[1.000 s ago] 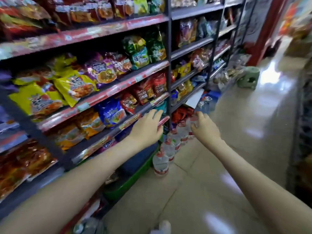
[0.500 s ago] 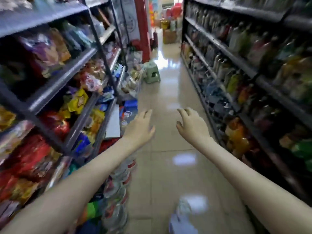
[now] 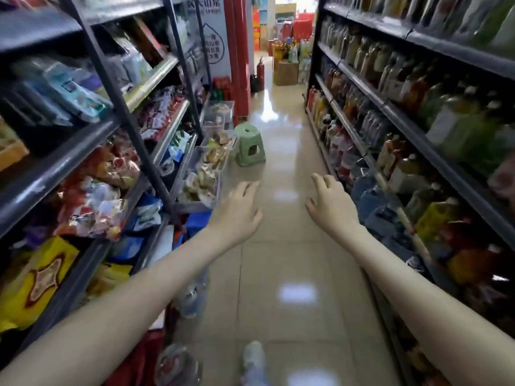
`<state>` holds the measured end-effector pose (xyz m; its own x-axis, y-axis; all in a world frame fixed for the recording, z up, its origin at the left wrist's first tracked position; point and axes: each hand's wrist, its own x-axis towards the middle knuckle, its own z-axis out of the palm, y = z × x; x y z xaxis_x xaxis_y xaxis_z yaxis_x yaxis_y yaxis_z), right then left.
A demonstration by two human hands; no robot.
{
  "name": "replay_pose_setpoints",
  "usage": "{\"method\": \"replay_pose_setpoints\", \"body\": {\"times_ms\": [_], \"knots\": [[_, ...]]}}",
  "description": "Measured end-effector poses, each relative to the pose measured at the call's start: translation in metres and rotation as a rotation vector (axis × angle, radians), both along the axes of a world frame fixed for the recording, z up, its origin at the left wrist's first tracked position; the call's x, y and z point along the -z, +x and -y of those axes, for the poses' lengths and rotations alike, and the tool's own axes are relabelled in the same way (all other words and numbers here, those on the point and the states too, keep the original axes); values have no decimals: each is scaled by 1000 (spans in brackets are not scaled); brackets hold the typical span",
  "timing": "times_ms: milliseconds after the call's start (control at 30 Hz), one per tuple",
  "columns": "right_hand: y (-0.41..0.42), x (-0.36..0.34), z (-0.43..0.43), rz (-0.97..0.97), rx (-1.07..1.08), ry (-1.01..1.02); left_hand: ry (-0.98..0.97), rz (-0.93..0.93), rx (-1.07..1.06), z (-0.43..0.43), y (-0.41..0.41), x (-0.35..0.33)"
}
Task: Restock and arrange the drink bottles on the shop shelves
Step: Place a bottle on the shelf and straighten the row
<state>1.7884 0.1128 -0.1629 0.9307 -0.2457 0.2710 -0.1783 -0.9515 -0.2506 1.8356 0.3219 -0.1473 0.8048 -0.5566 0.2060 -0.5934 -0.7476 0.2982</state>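
drink bottles (image 3: 362, 58): upright rows, mixed colours | shelves (image 3: 451, 48): dark, right of aisle | water bottles (image 3: 192, 299): floor, left side

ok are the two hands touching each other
Apart. The head view shows bare floor tiles between the left hand and the right hand.

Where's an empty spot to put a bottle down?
The tiled floor is bare down the aisle's middle, up to the green stool. The snack shelves and drink shelves are packed, and water bottles crowd the floor by the snacks.
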Motion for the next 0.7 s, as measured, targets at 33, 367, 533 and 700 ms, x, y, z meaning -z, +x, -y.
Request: {"method": "replay_pose_setpoints", "body": {"times_ms": [33,367,533,700], "knots": [[38,1,8,15,-13,10,2,8,-7,8,39,1],[367,-27,143,18,121,-30,12,75,99,155,403,-42],[506,-29,241,77,234,5,-25,28,197,264,564,-43],[669,-37,337,138,251,-6,-58,96,234,364,727,-40]]}}
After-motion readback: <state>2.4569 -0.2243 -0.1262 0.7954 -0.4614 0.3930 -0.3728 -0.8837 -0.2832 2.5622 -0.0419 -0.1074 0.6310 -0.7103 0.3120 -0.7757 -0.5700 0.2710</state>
